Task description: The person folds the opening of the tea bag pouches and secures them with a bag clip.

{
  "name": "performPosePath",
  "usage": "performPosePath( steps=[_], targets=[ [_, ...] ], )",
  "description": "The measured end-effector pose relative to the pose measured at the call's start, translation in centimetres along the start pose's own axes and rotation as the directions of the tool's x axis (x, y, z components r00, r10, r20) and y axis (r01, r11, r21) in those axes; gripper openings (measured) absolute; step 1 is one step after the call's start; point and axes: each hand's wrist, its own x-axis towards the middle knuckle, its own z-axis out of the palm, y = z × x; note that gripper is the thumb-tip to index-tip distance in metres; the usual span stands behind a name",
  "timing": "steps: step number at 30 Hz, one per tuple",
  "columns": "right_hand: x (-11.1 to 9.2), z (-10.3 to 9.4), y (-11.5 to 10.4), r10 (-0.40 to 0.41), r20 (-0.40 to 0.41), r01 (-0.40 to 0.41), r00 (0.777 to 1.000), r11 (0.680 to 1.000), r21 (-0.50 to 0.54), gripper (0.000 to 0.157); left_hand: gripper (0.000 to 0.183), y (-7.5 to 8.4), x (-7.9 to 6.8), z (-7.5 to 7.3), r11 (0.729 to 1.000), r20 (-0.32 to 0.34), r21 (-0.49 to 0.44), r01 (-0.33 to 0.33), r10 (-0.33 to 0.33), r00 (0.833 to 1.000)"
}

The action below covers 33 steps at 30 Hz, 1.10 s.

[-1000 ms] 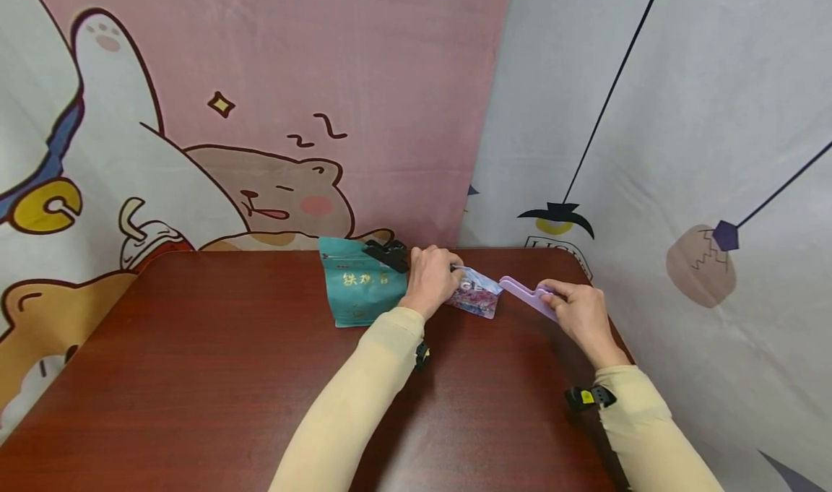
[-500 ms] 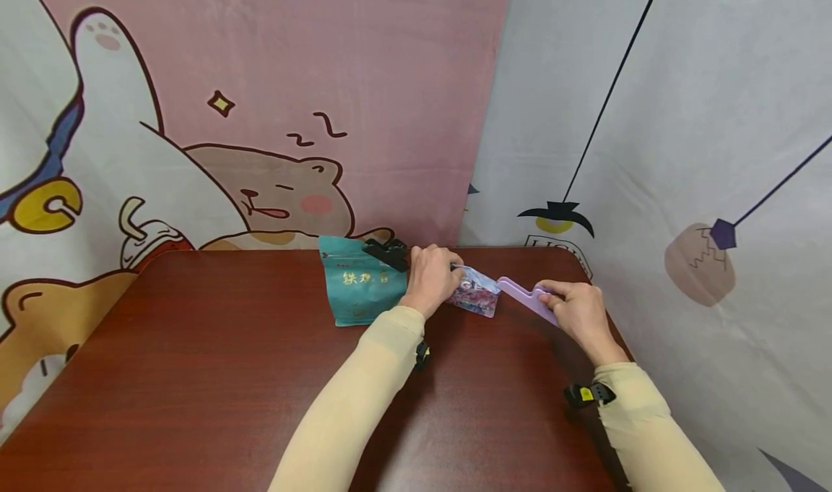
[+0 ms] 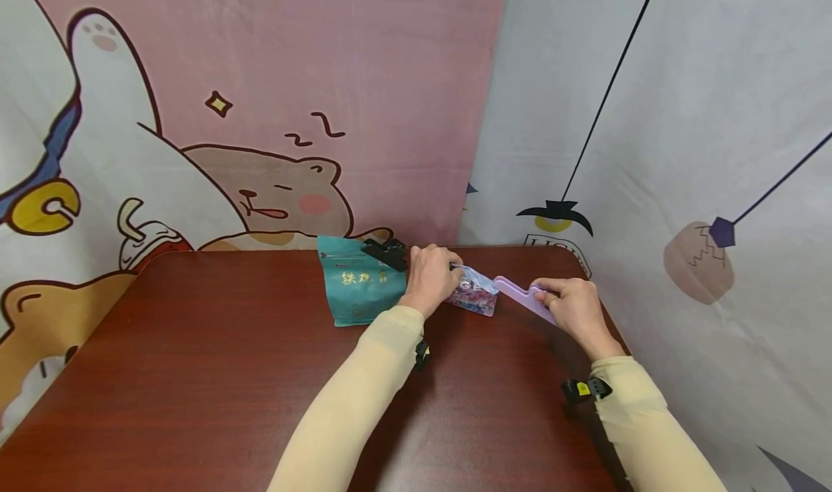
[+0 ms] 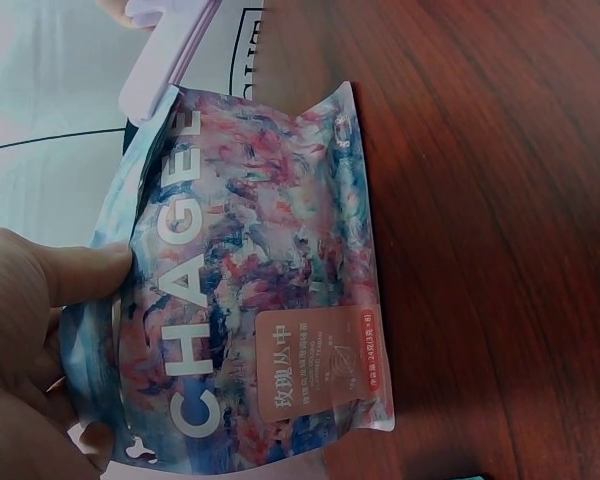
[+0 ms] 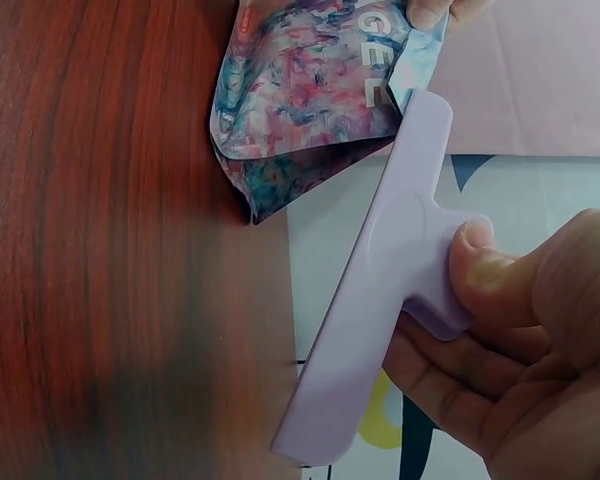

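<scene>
A floral pink-and-blue CHAGEE tea pouch (image 4: pixel 250 230) stands on the table, its top edge folded over. My left hand (image 3: pixel 430 279) pinches that folded top, the thumb (image 4: pixel 90 270) lying across the fold. In my right hand (image 3: pixel 573 304) is a lilac bag clip (image 5: pixel 380 280), gripped by its tab between thumb and fingers. The clip's tip meets the right-hand corner of the pouch's fold, while most of its length sticks out beyond the pouch. Seen from the head, my left hand covers the pouch's left part.
Just left of my left hand stands a teal pouch (image 3: pixel 357 290) with gold lettering, a black clip (image 3: pixel 386 253) on its upper right corner. The brown table (image 3: pixel 214 376) ends at a printed cloth backdrop (image 3: pixel 403 102) behind and to the right.
My right hand and the lilac clip have shifted slightly left, the clip's tip sliding a little further onto the pouch's corner. My left hand keeps its hold in the same place.
</scene>
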Motion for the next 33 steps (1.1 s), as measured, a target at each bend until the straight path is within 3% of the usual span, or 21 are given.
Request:
performPosePath(
  steps=[6, 12, 20, 33],
  targets=[
    [0.2, 0.1, -0.3, -0.001, 0.009, 0.001, 1.0, 1.0, -0.005, 0.018, 0.016, 0.0, 0.0, 0.0, 1.0, -0.005, -0.011, -0.002, 0.002, 1.0],
    [0.3, 0.5, -0.4, -0.059, -0.027, 0.059, 0.998, 0.998, -0.001, 0.011, 0.014, 0.0, -0.1, -0.1, 1.0, -0.001, -0.016, -0.008, 0.008, 1.0],
    [0.0, 1.3, -0.7, 0.004, -0.021, -0.004, 1.0, 0.999, 0.04, 0.017, 0.014, 0.0, -0.1, -0.2, 1.0, -0.001, -0.026, -0.015, 0.015, 1.0],
    [0.1, 2.1, -1.1, -0.038, -0.082, 0.041, 0.996, 0.999, 0.036, 0.014, 0.015, 0.1, -0.1, -0.2, 0.999, 0.016, -0.037, 0.003, -0.002, 1.0]
  ],
)
